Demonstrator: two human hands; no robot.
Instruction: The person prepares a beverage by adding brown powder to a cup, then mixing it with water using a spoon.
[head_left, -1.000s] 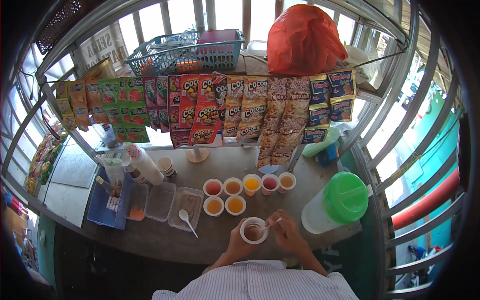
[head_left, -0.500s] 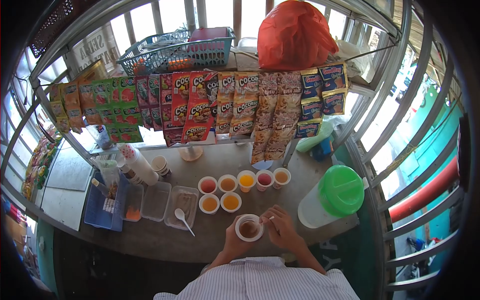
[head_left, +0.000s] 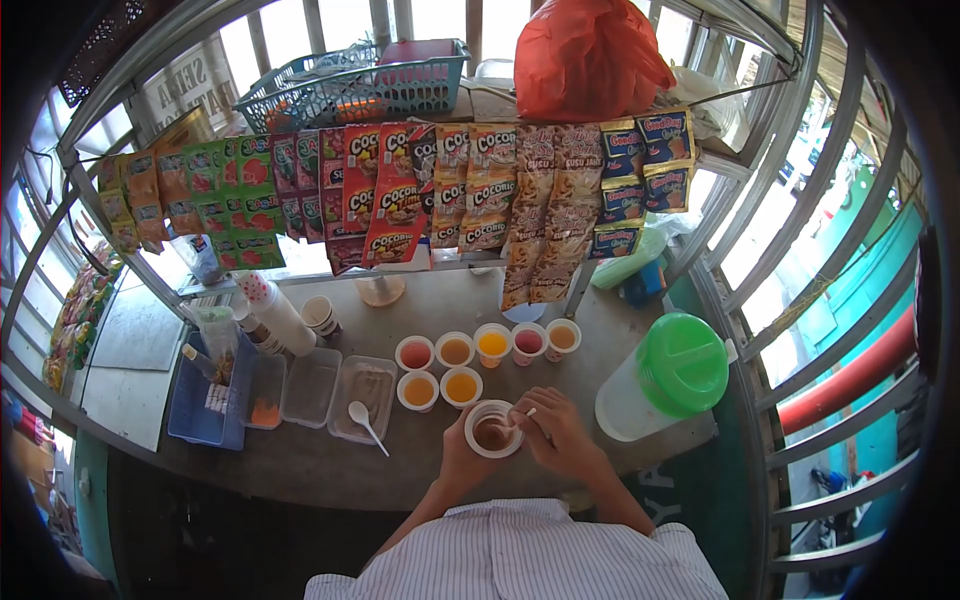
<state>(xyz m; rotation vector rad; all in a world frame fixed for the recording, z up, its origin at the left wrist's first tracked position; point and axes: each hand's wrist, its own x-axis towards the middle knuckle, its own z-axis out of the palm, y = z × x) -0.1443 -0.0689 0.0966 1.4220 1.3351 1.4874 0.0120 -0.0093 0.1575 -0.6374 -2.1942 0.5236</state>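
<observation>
My left hand [head_left: 459,466] grips a clear plastic cup [head_left: 492,429] of brown drink from below and the left, just above the counter's near edge. My right hand [head_left: 553,432] pinches a small white spoon [head_left: 519,418] whose tip dips into the cup. Just beyond stand several filled cups [head_left: 461,385] of red, orange and yellow drink in two rows.
A jug with a green lid [head_left: 672,376] stands at the right. Clear trays [head_left: 311,386], one with a white spoon [head_left: 364,421], and a blue tray [head_left: 205,410] lie at the left, behind them stacked cups [head_left: 278,314]. Drink sachets [head_left: 430,196] hang above the grey counter [head_left: 300,466].
The cup and both hands have shifted slightly left and up in the view. The spoon stays in the cup, its handle angled a little differently.
</observation>
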